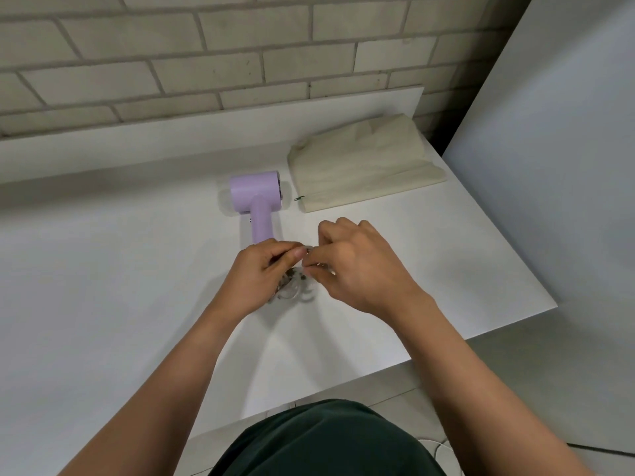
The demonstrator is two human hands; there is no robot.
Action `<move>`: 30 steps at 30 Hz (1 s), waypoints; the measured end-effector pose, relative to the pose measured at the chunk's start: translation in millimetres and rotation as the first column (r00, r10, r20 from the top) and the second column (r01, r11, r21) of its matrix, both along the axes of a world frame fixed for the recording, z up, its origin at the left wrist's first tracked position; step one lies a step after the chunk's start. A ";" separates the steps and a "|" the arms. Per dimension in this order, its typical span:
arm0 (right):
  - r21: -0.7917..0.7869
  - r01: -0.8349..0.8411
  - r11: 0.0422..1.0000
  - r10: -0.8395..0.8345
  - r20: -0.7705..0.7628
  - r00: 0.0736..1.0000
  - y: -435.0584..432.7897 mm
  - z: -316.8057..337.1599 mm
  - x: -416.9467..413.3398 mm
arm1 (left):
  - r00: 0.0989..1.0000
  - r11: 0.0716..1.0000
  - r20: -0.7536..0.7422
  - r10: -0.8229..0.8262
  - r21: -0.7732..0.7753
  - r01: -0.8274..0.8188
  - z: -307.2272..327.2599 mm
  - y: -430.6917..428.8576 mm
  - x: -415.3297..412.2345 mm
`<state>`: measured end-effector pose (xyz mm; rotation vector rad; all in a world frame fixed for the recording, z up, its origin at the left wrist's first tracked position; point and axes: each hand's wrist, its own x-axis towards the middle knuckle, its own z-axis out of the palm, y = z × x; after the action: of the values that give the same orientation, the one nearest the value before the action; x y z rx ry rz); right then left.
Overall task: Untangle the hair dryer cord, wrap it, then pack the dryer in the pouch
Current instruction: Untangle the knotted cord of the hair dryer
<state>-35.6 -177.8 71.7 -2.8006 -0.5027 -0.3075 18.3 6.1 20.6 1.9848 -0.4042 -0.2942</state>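
Note:
A lilac hair dryer [256, 195] lies on the white table [103, 286], its handle pointing toward me. Just below the handle's end sits a bundle of pale cord [292, 290], partly hidden by my hands. My left hand [261, 273] grips the bundle from the left, fingers curled round it. My right hand [357, 266] pinches a strand of the cord at the top of the bundle, thumb and fingertips meeting those of the left hand. The cream fabric pouch [364, 163] lies flat to the right of the dryer's head, its zip pull facing the dryer.
A brick wall [206, 63] runs behind the table above a low white ledge. A white panel [549, 166] leans at the right. The table's right edge runs diagonally near the pouch; grey floor shows beyond it.

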 end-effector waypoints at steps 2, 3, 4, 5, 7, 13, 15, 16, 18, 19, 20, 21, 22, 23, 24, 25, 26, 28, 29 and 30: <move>-0.060 -0.003 0.998 0.007 0.066 0.998 4.0 -1.9 1.6 | 1.000 1.000 0.017 0.022 -0.018 -0.021 2.6 -3.2 1.2; -0.070 0.011 0.997 -0.004 0.092 0.996 3.6 -2.7 2.6 | 0.999 0.999 0.028 0.040 -0.023 -0.039 3.3 -3.4 2.2; -0.064 0.035 0.997 -0.027 0.122 0.992 1.7 -2.6 3.3 | 0.998 0.998 0.039 0.059 -0.026 -0.058 3.1 -2.5 3.1; -0.037 0.070 0.997 -0.063 0.156 0.986 -1.5 -1.3 3.2 | 0.996 0.997 0.047 0.076 -0.025 -0.075 1.9 -1.0 4.3; 0.082 0.148 0.986 -0.162 0.206 0.965 -8.8 5.0 2.8 | 0.994 0.995 0.049 0.097 -0.008 -0.097 -1.6 3.6 6.5; 0.443 0.199 0.874 -0.271 0.105 0.957 -29.1 15.1 7.1 | 0.995 0.995 -0.018 0.101 0.024 -0.100 -11.8 8.9 3.6; 0.484 0.204 0.851 -0.277 0.084 0.957 -29.8 14.0 8.4 | 0.995 0.996 -0.050 0.088 0.011 -0.088 -9.1 5.7 0.8; 0.500 0.204 0.841 -0.280 0.081 0.957 -29.2 13.5 8.2 | 0.993 0.997 -0.088 0.081 0.000 -0.081 -7.0 3.9 -0.8; 0.524 0.202 0.828 -0.281 0.075 0.957 -27.9 13.3 6.8 | 0.986 0.997 -0.149 0.069 -0.023 -0.073 -3.3 1.9 -3.2; 0.528 0.209 0.823 -0.282 0.060 0.958 -27.5 13.6 5.7 | 0.986 0.997 -0.159 0.058 -0.032 -0.064 -2.3 1.4 -4.0; 0.533 0.223 0.817 -0.284 0.035 0.958 -27.1 14.4 4.2 | 0.987 0.998 -0.158 0.040 -0.036 -0.046 -1.5 1.4 -4.7; 0.543 0.240 0.805 -0.288 0.003 0.958 -26.6 15.5 2.4 | 0.989 0.999 -0.149 0.019 -0.036 -0.024 -1.8 1.9 -5.3; 0.563 0.257 0.786 -0.294 -0.026 0.955 -26.2 16.7 0.7 | 0.990 0.999 -0.144 0.006 -0.035 -0.012 -2.1 2.5 -6.4; 0.591 0.270 0.760 -0.300 -0.048 0.953 -26.1 18.2 -0.5 | 0.990 0.999 -0.141 0.002 -0.039 -0.007 -2.6 3.4 -7.3; 0.621 0.279 0.733 -0.308 -0.063 0.949 -26.6 19.8 -1.3 | 0.991 0.999 -0.135 -0.005 -0.046 -0.001 -2.9 4.6 -8.2; 0.648 0.287 0.705 -0.318 -0.073 0.945 -27.7 21.2 -2.0 | 0.993 0.999 -0.118 -0.013 -0.052 0.007 -3.9 5.8 -8.4; 0.673 0.297 0.677 -0.333 -0.081 0.940 -29.4 22.4 -3.0 | 0.995 0.998 -0.098 -0.018 -0.054 0.013 -4.5 6.8 -8.7; 0.718 0.318 0.619 -0.366 -0.095 0.926 -34.0 24.4 -5.2 | 0.997 0.998 -0.069 -0.037 -0.043 0.035 -7.3 9.2 -6.8; 0.735 0.326 0.595 -0.384 -0.097 0.918 -36.2 25.1 -6.2 | 0.996 0.997 -0.055 -0.074 -0.015 0.073 -9.5 10.5 -5.3; 0.746 0.332 0.577 -0.401 -0.095 0.911 -38.5 26.1 -7.7 | 0.990 0.989 -0.025 -0.138 0.042 0.139 -11.8 10.9 -4.9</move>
<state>-43.3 -216.3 97.8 -2.0234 0.2030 -0.5707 13.4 17.0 8.7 1.9976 -0.5271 -0.4150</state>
